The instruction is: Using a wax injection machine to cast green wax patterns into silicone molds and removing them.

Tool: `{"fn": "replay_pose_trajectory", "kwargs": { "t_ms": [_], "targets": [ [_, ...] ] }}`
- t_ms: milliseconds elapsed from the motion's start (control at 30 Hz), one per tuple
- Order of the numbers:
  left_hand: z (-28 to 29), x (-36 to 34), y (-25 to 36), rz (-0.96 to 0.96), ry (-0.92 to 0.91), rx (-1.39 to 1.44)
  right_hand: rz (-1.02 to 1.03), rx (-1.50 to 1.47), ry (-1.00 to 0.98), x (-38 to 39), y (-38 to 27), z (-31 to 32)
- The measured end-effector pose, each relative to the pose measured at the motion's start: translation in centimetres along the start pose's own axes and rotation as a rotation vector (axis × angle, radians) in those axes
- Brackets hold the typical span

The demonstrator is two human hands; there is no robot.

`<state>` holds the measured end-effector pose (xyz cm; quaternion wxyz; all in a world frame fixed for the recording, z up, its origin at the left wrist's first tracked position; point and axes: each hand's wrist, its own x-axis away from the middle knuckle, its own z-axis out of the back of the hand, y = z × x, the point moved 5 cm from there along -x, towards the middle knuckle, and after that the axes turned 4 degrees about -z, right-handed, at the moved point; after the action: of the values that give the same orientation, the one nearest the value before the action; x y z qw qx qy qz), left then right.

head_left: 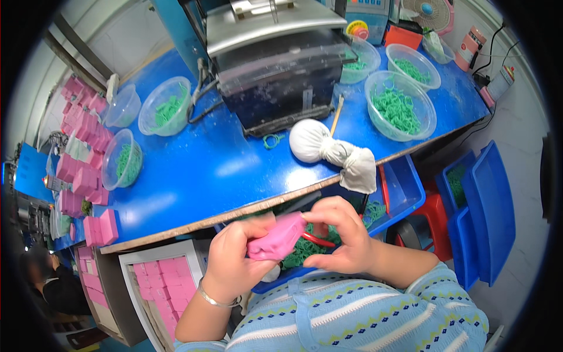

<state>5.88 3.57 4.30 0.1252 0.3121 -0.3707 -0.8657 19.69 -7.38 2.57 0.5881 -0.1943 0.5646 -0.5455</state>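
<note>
In front of my body, my left hand (pixel 233 249) is closed around a pink rubber-like block (pixel 278 237), which is tilted and has a hollowed, uneven face. My right hand (pixel 346 234) is beside its right end, with index fingertip at the block's upper corner and thumb spread apart below. Under both hands sits a blue bin holding a heap of thin green pieces (pixel 300 253). A red curved handle-like part (pixel 318 239) shows between the hands. On the table edge ahead lies a white cloth bundle (pixel 334 149), knotted into a round head.
A dark machine (pixel 281 76) stands on the blue table (pixel 223 170). Clear plastic bowls (pixel 401 107) of green pieces flank it. Pink blocks (pixel 88 176) are stacked at left; more fill a white-framed drawer (pixel 193 252). Blue bins (pixel 487 217) and a red stool (pixel 435 220) are right.
</note>
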Motion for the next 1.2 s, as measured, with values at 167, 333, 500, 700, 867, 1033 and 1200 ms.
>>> {"fn": "replay_pose_trajectory", "kwargs": {
  "t_ms": [167,333,500,700,867,1033,1200],
  "targets": [
    [-0.8,0.2,1.9,-0.149,-0.155,-0.124,0.209,-0.028,-0.111,-1.1,-0.6,-1.9],
    [-0.4,0.6,1.9,-0.073,-0.088,-0.061,0.192,0.017,-0.088,-0.7,-1.0,-1.6],
    [0.1,1.0,1.8,-0.019,-0.020,0.039,0.196,0.048,0.030,0.0,-1.1,-0.9],
    [-0.3,1.0,3.4,-0.242,0.066,-0.278,0.179,0.142,0.115,0.2,-1.3,-1.1],
    [-0.2,1.2,3.4,-0.230,0.079,-0.271,0.077,0.118,0.048,0.0,-0.9,-0.9],
    [-1.0,2.0,0.3,0.255,-0.014,0.683,-0.169,-0.544,-0.199,0.0,1.0,-2.2],
    [-0.5,2.2,0.8,0.259,0.127,0.377,-0.113,-0.221,0.003,-0.4,0.1,-1.4]
  ]
}}
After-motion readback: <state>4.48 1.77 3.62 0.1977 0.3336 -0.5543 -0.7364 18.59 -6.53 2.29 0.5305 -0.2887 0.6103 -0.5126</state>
